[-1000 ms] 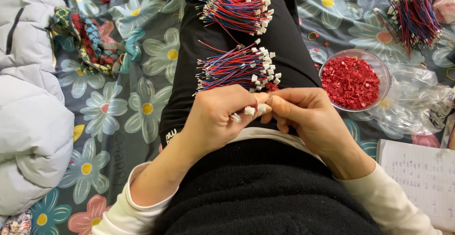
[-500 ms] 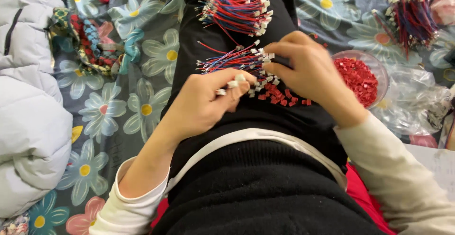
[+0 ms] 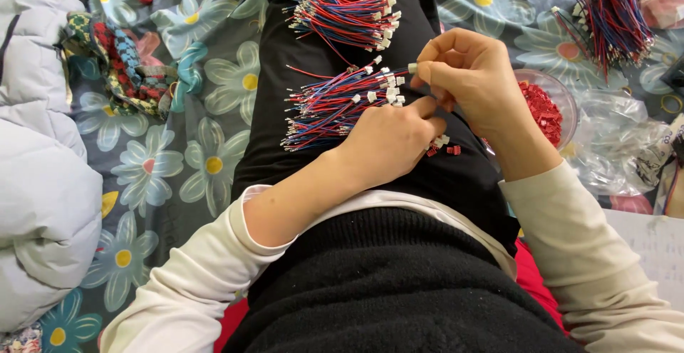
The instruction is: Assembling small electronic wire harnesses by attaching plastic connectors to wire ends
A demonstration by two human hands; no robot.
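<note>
My right hand (image 3: 470,79) pinches a small white connector (image 3: 412,68) at the end of a red and blue wire, held above the near wire bundle (image 3: 335,104) on my black-clad lap. My left hand (image 3: 392,139) rests curled on the lap just below that bundle, fingers closed; what it holds is hidden. A few loose red and white connector pieces (image 3: 443,146) lie beside it. A second wire bundle (image 3: 349,11) lies farther up the leg. A clear bowl of red plastic pieces (image 3: 545,111) sits just right of my right wrist.
A third wire bundle (image 3: 613,18) lies at the top right on the floral bedspread (image 3: 185,175). A pale grey puffy jacket (image 3: 35,182) fills the left side, with a patterned cloth (image 3: 121,61) beside it. Crumpled clear plastic (image 3: 627,153) and white paper (image 3: 655,246) lie at the right.
The hands were together near my waist a second ago. My right hand reached up to the near bundle and now lifts one wire's white connector; my left hand moved up under the bundle.
</note>
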